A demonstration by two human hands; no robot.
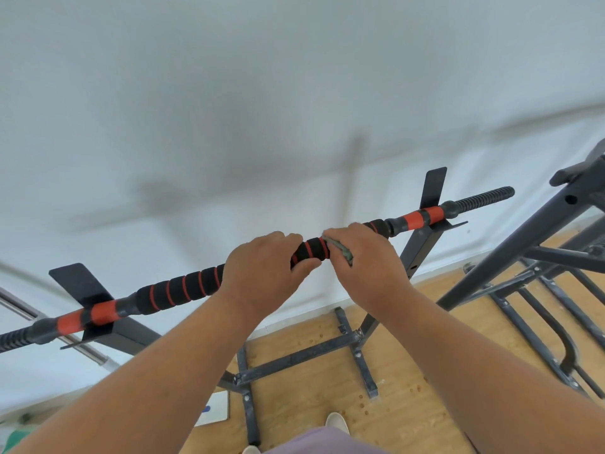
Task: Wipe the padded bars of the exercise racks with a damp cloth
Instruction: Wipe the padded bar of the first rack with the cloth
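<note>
Right hand [363, 257] is wrapped over the top of the padded bar [183, 288], fingers curled down the far side, and a grey-green cloth [340, 250] is bunched under the palm, pressed against the foam. Only a crumpled edge of the cloth peeks out on the thumb side, so how much of it circles the bar is hard to say. Just beside it, the left hand [262, 270] grips the same bar bare, thumb hooked underneath and fingers curled over the top. A short stretch of black foam with red rings shows between the two hands.

Moving outward, the bar runs tilted across the view, low on the left and higher on the right. More ringed black foam shows left of the left hand, then orange bands, then a ribbed black end at each tip. The bar sits across two dark metal brackets [432, 188] on the uprights of a rack [415, 253], one near each orange section. The rack's base [294, 358] stands on a wooden floor [406, 404], close to a white wall [294, 93].

Off to the right, a second dark frame [510, 250] angles up through the view, its legs spread on the floor. At far left a shiny metal rod [19, 306] slants past. Down at the bottom edge, light shoes [337, 421] and a bit of mauve clothing [324, 440].
</note>
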